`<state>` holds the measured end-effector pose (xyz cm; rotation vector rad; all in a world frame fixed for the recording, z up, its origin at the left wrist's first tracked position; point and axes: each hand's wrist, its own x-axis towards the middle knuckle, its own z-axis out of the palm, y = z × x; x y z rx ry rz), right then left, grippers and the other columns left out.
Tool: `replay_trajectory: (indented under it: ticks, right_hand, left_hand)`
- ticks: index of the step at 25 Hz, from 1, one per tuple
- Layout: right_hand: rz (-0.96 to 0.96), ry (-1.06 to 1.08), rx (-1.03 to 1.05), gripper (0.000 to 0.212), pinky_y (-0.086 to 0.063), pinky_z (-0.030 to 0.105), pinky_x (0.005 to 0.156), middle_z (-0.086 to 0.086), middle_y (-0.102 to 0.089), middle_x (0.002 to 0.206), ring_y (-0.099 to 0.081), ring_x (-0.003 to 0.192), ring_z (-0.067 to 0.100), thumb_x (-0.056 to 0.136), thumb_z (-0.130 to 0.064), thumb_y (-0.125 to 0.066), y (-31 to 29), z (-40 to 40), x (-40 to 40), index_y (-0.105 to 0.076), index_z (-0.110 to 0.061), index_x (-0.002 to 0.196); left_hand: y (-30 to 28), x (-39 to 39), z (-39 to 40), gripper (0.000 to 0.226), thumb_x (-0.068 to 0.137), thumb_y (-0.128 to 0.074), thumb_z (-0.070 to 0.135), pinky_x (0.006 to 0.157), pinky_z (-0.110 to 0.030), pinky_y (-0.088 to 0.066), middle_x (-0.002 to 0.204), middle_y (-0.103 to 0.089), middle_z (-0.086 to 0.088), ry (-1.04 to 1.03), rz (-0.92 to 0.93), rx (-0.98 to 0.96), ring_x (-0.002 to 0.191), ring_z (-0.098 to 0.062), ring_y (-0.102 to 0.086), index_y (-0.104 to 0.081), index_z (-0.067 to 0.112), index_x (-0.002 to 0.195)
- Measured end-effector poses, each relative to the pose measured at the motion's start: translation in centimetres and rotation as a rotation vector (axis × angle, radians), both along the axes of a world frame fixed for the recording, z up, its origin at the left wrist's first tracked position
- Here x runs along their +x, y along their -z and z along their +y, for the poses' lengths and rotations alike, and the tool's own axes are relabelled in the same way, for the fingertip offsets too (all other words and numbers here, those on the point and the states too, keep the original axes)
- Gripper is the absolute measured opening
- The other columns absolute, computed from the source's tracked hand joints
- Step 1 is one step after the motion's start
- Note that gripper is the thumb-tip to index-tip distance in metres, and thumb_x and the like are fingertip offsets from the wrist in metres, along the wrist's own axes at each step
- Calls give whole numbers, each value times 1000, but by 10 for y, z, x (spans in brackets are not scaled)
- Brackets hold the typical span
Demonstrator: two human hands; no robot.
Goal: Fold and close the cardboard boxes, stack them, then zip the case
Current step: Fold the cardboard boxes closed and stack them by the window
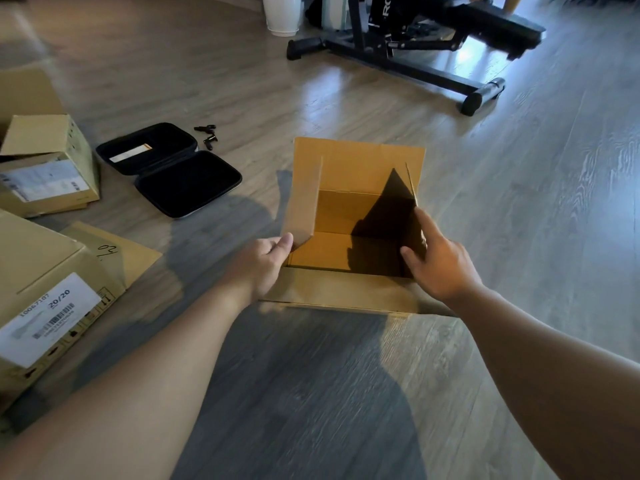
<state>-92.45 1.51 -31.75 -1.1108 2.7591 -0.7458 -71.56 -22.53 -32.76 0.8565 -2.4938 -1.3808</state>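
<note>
An open brown cardboard box [356, 168] sits on the wood floor in front of me, all its flaps up and its inside empty. My left hand [265, 263] pinches the near corner of the box's left flap between thumb and fingers. My right hand [438, 263] holds the right flap, thumb inside the box and fingers along the flap's outer face. A black zip case [173, 174] lies opened flat on the floor to the left, a white card in its far half.
Two cardboard boxes with labels stand at the left: a large one [45, 296] near me and a smaller one [48, 161] behind it. Small black parts [207, 133] lie beyond the case. A black exercise machine [415, 46] and a white vase [281, 15] stand at the back.
</note>
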Motion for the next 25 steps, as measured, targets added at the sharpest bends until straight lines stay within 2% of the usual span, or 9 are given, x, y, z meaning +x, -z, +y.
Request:
replay_trajectory:
  ticks: [3,5,7,10,12,15,18,22,25]
  right_hand:
    - [-204,47,84,64,-48,44,100,5,-47,154,-57,128,33,102,-59,-40,6,8,-6,-11,-44,157]
    - [-328,76,119,46,-42,43,102,3,-54,146,-52,132,32,103,-60,-36,13,18,-12,-41,-42,145]
    - [-386,46,124,29,-37,39,107,-4,-55,142,-48,135,28,107,-43,-40,23,29,-16,-58,-39,128]
    - [-442,20,148,49,-29,36,119,-10,-38,159,-36,146,23,103,-5,-43,28,39,-29,-56,-31,142]
    - [-424,-14,216,66,-31,37,119,-12,-32,162,-33,148,24,97,9,-42,27,42,-33,-52,-34,146]
    - [-433,-111,225,81,-33,32,117,-12,-30,159,-33,145,21,92,19,-47,35,50,-30,-41,-36,152]
    - [-586,-109,62,75,-40,15,105,-10,-30,152,-33,138,16,94,12,-57,41,56,-25,-42,-36,149]
    - [-786,9,-195,36,-47,28,101,-19,-49,135,-44,134,14,99,-14,-62,40,50,-20,-61,-26,133]
    - [-766,222,-288,18,-55,38,83,-12,-73,111,-65,111,14,94,-40,-68,34,37,-20,-71,-30,108]
  left_hand:
    - [15,3,-12,59,101,-26,63,111,-38,-35,135,-61,11,28,-93,88,126,-11,-50,-66,30,128]
    - [25,7,-16,49,102,-30,59,107,-31,-35,133,-58,15,21,-93,112,127,-9,-48,-70,37,119]
    - [32,8,-19,37,104,-37,50,93,-19,-35,129,-56,22,5,-58,124,126,-7,-49,-72,42,107]
    - [42,2,-24,29,105,-46,29,105,-26,-37,145,-48,18,10,-45,101,135,-10,-43,-73,39,105]
    - [47,2,-29,43,102,-46,7,114,-30,-33,155,-41,7,18,-65,80,139,-13,-39,-73,40,106]
    - [49,6,-34,66,95,-38,-13,102,-15,-34,154,-40,11,74,-117,23,136,-10,-41,-71,41,112]
    - [52,7,-35,47,99,-50,0,99,-15,-37,142,-42,26,93,-95,-39,128,-5,-47,-70,37,121]
    - [47,11,-30,33,97,-61,6,89,-7,-43,110,-63,40,122,81,97,99,15,-57,-73,35,107]
    - [48,9,-27,25,103,-53,34,66,-24,-42,71,-66,30,-111,28,-23,74,2,-60,-76,31,93]
